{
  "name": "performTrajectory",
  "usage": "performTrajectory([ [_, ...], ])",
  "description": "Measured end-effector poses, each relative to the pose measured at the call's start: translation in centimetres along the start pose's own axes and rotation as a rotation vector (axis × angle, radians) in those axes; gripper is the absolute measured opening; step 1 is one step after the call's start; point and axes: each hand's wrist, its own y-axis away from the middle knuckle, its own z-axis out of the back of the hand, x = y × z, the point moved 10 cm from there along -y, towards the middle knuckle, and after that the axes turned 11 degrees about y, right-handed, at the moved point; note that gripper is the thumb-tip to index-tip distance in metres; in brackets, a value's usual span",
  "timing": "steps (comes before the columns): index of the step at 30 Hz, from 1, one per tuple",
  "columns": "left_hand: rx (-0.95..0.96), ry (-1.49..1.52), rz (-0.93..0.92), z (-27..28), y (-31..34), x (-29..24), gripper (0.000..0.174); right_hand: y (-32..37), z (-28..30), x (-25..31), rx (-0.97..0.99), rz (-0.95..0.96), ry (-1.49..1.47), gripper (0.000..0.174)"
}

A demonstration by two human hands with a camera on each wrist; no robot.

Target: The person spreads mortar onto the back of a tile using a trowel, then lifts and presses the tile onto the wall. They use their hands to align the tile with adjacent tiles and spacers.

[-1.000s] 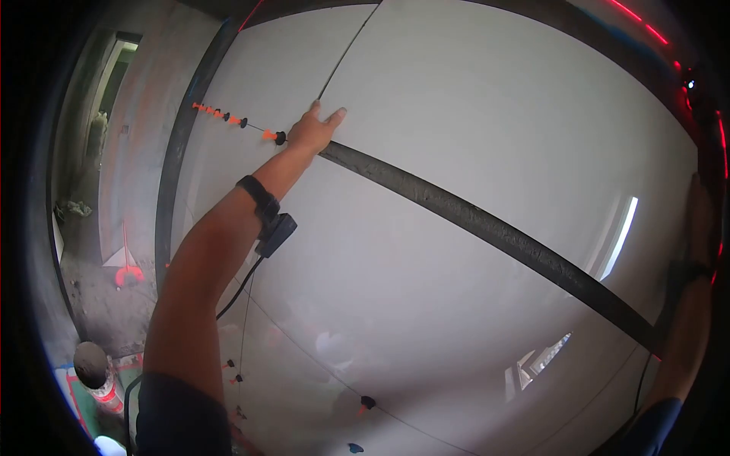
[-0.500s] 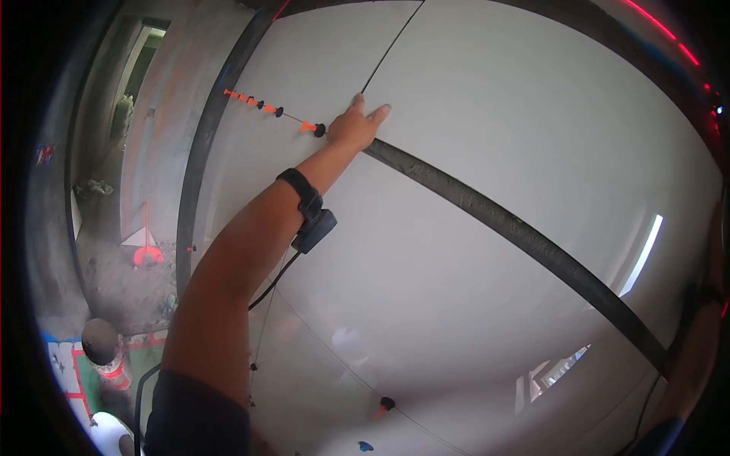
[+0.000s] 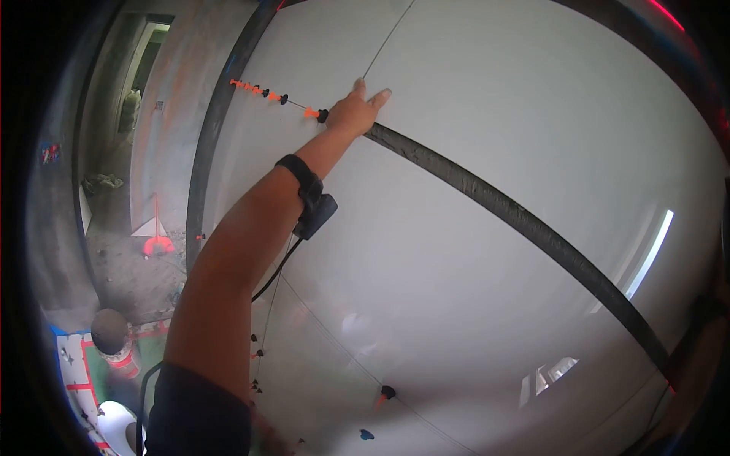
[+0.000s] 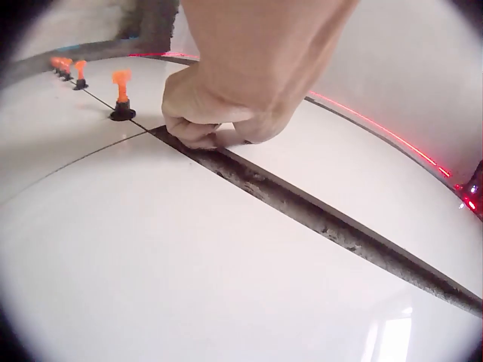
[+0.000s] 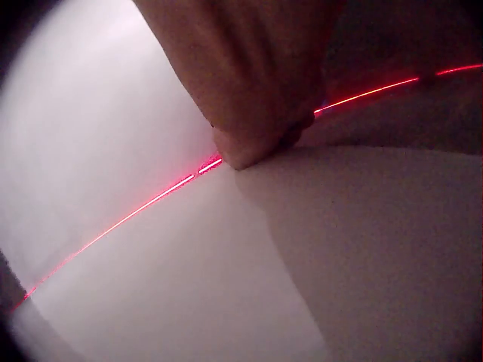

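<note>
Far white floor tile (image 3: 532, 114) is lying beyond the dark gap (image 3: 479, 190).
The left hand (image 4: 226, 102) is gripping its edge with curled fingers, near an orange spacer (image 4: 121, 89); how the right hand (image 5: 256, 128) is gripping, I cannot tell. Uneven pulling is probably risking misalignment or pinched fingers.

Red long-handled tool (image 3: 159, 245) on grey floor (image 3: 137, 277), tall opening (image 3: 144, 59), cylinder (image 3: 120, 357) at lower left, red light line (image 5: 362, 96)
</note>
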Motion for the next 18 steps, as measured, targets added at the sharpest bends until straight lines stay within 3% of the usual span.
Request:
performTrajectory([
  [2,0.007,-0.01,-0.007,-0.3,0.0,0.2,0.091,0.8,-1.1,-1.7,0.335,-0.153,-0.439,0.029],
  [6,0.004,0.039,-0.033,-0.3,-0.3,0.5,0.094,0.4,-3.1,0.2,0.213,-0.025,-0.454,0.032],
  [18,0.047,0.069,-0.021,-0.6,0.0,1.4,0.096,1.1,-2.2,-0.6,0.359,-0.211,-0.548,0.04],
])
